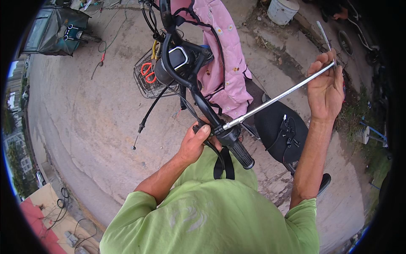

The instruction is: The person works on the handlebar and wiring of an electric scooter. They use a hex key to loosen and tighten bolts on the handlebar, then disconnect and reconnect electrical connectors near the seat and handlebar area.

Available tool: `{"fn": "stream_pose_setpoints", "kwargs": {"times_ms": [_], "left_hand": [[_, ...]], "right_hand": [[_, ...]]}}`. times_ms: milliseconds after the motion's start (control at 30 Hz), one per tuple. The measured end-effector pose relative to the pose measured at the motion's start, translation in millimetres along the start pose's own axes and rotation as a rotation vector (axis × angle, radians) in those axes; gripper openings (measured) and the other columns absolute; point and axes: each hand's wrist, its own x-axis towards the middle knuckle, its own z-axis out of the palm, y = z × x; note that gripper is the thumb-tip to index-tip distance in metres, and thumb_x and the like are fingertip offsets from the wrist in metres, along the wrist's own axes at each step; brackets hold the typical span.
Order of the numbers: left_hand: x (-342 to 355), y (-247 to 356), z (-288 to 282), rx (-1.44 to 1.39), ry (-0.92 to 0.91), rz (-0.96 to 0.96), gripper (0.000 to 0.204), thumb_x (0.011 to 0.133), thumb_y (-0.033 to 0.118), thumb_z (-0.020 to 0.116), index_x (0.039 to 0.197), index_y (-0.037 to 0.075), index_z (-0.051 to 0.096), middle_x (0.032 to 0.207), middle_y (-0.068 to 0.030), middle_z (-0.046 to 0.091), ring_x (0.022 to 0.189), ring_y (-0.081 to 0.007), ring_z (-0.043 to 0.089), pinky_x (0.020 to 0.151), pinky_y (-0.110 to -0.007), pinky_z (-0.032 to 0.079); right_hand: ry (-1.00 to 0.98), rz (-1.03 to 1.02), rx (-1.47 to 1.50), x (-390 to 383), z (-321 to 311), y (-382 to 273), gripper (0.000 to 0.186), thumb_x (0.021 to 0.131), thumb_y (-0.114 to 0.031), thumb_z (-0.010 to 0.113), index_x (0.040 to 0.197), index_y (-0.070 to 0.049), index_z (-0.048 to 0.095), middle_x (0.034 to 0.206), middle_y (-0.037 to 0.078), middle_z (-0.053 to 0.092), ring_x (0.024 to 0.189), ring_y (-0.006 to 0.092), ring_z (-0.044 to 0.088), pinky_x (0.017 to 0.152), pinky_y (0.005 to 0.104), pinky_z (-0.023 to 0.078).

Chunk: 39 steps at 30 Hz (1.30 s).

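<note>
My left hand is closed around the black brake lever, with the thumb on top, close beside the handlebar. My right hand is out to the right, palm up, its fingers curled at the bend of a long silver L-shaped socket wrench. The wrench's socket end meets the lever clamp, just inboard of the ribbed black grip. A black cable with a bare inner wire hangs loose to the left of the bar. What the socket sits on is hidden.
A pink quilted cover drapes over the scooter's front. Loose connectors lie on the black seat. Orange-handled scissors are in the wire basket. A white bucket stands far right; a covered three-wheeler is far left.
</note>
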Motion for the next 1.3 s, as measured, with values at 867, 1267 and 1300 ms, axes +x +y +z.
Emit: {"fn": "stream_pose_setpoints", "kwargs": {"times_ms": [867, 1267, 1300], "left_hand": [[-1.2, 0.3, -5.3, -0.021, -0.032, -0.056, 0.064, 0.099, 0.049, 0.057, 0.137, -0.002, 0.05, 0.107, -0.0117, 0.069, 0.082, -0.019, 0.067, 0.078, -0.034, 0.054], [0.0, -3.0, -6.9, -0.011, 0.002, -0.055, 0.07, 0.094, 0.056, 0.065, 0.134, 0.0, 0.051, 0.109, -0.0145, 0.066, 0.093, -0.0261, 0.067, 0.074, -0.042, 0.059], [-0.1, -2.6, -5.5, -0.007, 0.013, -0.052, 0.07, 0.094, 0.056, 0.064, 0.134, 0.0, 0.05, 0.109, -0.0145, 0.066, 0.093, -0.026, 0.067, 0.075, -0.042, 0.06]], "right_hand": [[-0.078, 0.302, -1.562, 17.9, 9.0, -93.0, 0.041, 0.106, -0.045, 0.053, 0.087, -0.01, 0.06, 0.063, -0.004, 0.048, 0.053, 0.003, 0.035, 0.05, 0.0207, 0.025], [-0.148, 0.446, -1.58, 41.7, -1.1, -66.4, 0.041, 0.105, -0.045, 0.055, 0.086, -0.01, 0.06, 0.062, -0.005, 0.048, 0.052, 0.0029, 0.036, 0.048, 0.021, 0.026], [-0.137, 0.477, -1.565, 44.4, -2.7, -63.8, 0.04, 0.105, -0.045, 0.055, 0.086, -0.01, 0.061, 0.062, -0.005, 0.048, 0.052, 0.003, 0.036, 0.048, 0.0212, 0.026]]}}
